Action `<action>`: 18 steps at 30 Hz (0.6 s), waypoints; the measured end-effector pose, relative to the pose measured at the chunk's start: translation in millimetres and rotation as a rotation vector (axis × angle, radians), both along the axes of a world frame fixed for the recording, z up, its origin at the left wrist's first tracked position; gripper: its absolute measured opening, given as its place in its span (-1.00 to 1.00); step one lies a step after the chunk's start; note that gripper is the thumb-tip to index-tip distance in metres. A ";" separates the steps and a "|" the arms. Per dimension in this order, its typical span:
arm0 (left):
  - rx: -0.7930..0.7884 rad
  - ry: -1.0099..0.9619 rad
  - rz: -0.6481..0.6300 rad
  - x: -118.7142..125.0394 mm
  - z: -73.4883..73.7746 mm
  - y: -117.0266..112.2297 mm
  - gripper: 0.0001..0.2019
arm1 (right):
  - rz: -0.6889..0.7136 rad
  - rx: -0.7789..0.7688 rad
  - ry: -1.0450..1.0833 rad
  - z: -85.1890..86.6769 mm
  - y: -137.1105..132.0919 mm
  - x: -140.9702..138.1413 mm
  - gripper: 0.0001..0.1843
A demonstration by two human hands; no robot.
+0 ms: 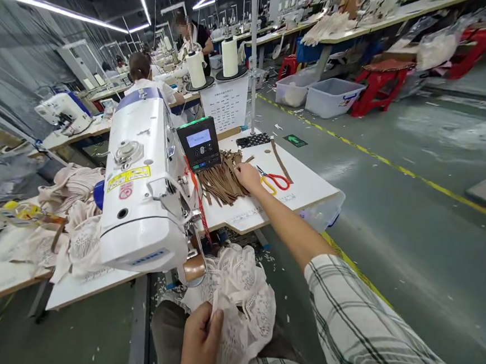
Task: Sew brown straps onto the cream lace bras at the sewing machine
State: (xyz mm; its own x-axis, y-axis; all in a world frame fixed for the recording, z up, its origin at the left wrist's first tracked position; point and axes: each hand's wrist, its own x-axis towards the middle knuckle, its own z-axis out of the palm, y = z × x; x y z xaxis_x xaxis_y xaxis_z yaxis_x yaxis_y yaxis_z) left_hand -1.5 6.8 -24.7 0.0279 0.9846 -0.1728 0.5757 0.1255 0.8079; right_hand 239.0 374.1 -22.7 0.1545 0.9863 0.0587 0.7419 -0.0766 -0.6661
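My left hand (202, 336), low over my lap, pinches the edge of a cream lace garment (255, 295) between thumb and fingers. The garment lies bunched on my legs, below the sewing machine (141, 196). My right hand (247, 178) reaches forward across the white table (306, 181). Its fingers are closed at the right side of a bundle of brown fabric strips (222, 180), seemingly on one strip; the fingertips are partly hidden. Close to that hand lie red-handled scissors (279, 181) and a yellow-handled tool (268, 187).
A control panel (199, 143) stands behind the strips, with thread cones (230, 57) and a printed sheet (224, 103) farther back. More cream garments (74, 191) lie left of the machine. Plastic bins (334, 96) and a red stool (381, 83) are on the floor. Other people sit and stand beyond.
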 end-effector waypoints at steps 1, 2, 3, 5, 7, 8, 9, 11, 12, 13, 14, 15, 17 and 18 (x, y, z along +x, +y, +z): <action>-0.018 -0.003 0.011 0.5 1.0 0.1 -0.50 | -0.003 -0.003 0.015 -2.9 -0.8 1.4 -0.67; -0.032 -0.009 0.015 1.9 1.7 0.4 -0.50 | -0.007 -0.005 0.030 -5.3 -2.3 2.5 -0.66; -0.040 -0.017 0.011 4.2 2.3 0.8 -0.50 | -0.011 -0.008 0.047 -7.0 -4.0 3.1 -0.66; -0.038 -0.034 -0.017 10.5 3.6 1.4 -0.50 | -0.014 -0.019 0.091 -6.9 -6.9 3.1 -0.67; -0.042 -0.050 -0.053 16.3 5.7 1.0 -0.50 | -0.008 -0.038 0.160 -1.8 -8.9 2.8 -0.72; -0.045 -0.055 -0.065 18.2 7.1 0.4 -0.50 | -0.005 -0.047 0.206 2.2 -10.0 3.3 -0.77; -0.044 -0.057 -0.067 19.2 8.6 -0.2 -0.50 | -0.003 -0.055 0.259 6.8 -11.5 4.4 -0.83; -0.024 -0.050 -0.042 19.0 11.5 -1.1 -0.50 | 0.004 -0.072 0.387 15.9 -17.8 8.4 -0.90; -0.011 -0.044 -0.022 18.3 12.6 -1.1 -0.50 | 0.017 -0.091 0.462 19.7 -23.5 10.9 -0.92; 0.001 -0.039 -0.002 17.6 13.4 -0.8 -0.51 | 0.038 -0.120 0.545 22.8 -31.3 13.2 -0.91; 0.008 -0.040 0.014 17.1 14.0 -0.2 -0.53 | 0.069 -0.157 0.634 25.1 -41.7 15.0 -0.88; 0.012 -0.044 0.025 16.9 14.6 0.5 -0.57 | 0.108 -0.199 0.726 26.7 -54.9 15.8 -0.84; 0.022 -0.055 0.023 16.6 16.7 2.1 -0.63 | 0.194 -0.273 0.902 29.3 -89.9 13.8 -0.78; 0.033 -0.057 0.022 16.2 18.7 2.8 -0.60 | 0.233 -0.299 0.978 30.6 -111.3 10.6 -0.77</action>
State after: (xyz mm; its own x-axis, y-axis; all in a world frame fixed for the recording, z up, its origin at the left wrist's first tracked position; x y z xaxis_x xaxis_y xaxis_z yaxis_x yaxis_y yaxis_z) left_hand 14.7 9.6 -6.0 0.0147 0.9902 -0.1387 0.5257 0.1103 0.8435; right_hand 249.6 262.7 7.8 -0.1930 0.9513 -0.2404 -0.0917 -0.2615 -0.9608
